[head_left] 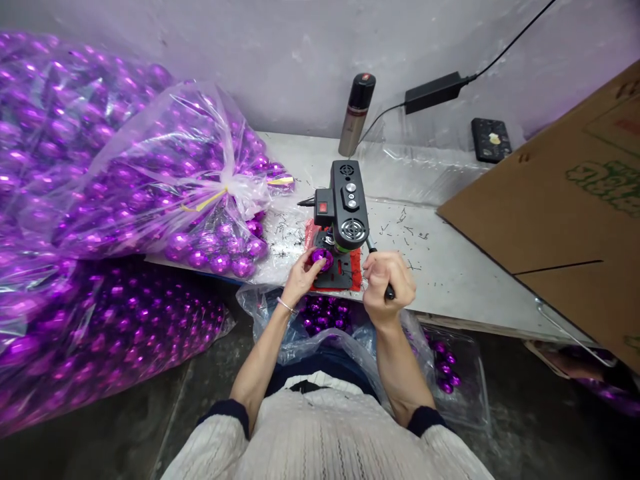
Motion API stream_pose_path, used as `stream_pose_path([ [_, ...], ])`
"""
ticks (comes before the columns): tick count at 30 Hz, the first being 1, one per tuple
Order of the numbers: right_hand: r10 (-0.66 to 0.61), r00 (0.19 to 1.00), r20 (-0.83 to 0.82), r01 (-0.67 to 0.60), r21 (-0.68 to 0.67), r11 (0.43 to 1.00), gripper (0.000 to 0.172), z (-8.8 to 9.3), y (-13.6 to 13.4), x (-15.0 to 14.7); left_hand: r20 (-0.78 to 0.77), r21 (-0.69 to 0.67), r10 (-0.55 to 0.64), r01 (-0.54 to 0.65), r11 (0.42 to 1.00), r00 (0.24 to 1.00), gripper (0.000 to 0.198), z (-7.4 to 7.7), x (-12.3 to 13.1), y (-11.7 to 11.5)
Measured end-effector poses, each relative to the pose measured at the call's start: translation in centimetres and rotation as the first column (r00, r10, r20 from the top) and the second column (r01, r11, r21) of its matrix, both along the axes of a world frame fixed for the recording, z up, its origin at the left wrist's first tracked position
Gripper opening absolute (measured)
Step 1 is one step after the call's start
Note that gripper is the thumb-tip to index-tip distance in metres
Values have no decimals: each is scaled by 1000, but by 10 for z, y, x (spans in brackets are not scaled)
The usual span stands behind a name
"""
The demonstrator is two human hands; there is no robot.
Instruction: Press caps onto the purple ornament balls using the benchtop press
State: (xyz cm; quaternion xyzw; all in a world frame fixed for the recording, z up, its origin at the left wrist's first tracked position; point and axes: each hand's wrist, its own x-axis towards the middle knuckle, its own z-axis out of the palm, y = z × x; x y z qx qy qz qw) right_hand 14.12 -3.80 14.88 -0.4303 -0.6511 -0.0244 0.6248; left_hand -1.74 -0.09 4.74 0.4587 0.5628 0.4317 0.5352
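A small black bench machine (350, 200) with round vents, silver buttons and a red switch stands upright on the table. Its dark base plate (333, 280) rests on a red mat (356, 270). My left hand (301, 275) pinches a shiny purple bauble (323, 259) low at the machine's left side, over the base plate. At the right side, my right hand (389, 285) is wrapped round the machine's black-tipped lever (390, 292). In my lap, an open clear plastic bag (280, 327) holds several purple baubles (327, 315).
Large tied bags of purple baubles (125, 173) fill the left. Behind the machine stand a spray can (357, 113) and a black power adapter (433, 92). A cardboard box (560, 213) leans in from the right. Dark scraps (405, 223) litter the white table (440, 267).
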Motion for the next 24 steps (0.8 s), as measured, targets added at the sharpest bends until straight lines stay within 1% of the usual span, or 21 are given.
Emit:
stream_pose_path([
  [4,19,1000,25,-19,15,1000,25,-4,-1,2,-149,138,8,13,990,989,50,-4,4,3],
  [8,23,999,34,-23,12,1000,24,-6,-2,3,-253,170,-34,79,982,967,54,-9,7,6],
  [10,17,999,41,-18,15,1000,24,-7,-3,3,-305,215,-51,121,969,951,56,-11,7,7],
  [15,26,999,41,-27,21,999,23,-9,-3,3,-451,386,-45,241,891,891,53,-14,5,7],
  [19,32,998,46,-33,18,999,23,-10,-4,3,-530,458,-21,307,835,848,54,-16,3,4],
  [22,27,999,41,-28,21,999,23,-10,-4,3,-579,494,23,329,805,815,56,-20,8,3],
  [24,27,999,37,-28,28,999,23,-10,-5,4,-586,524,86,295,799,806,58,-25,14,3],
])
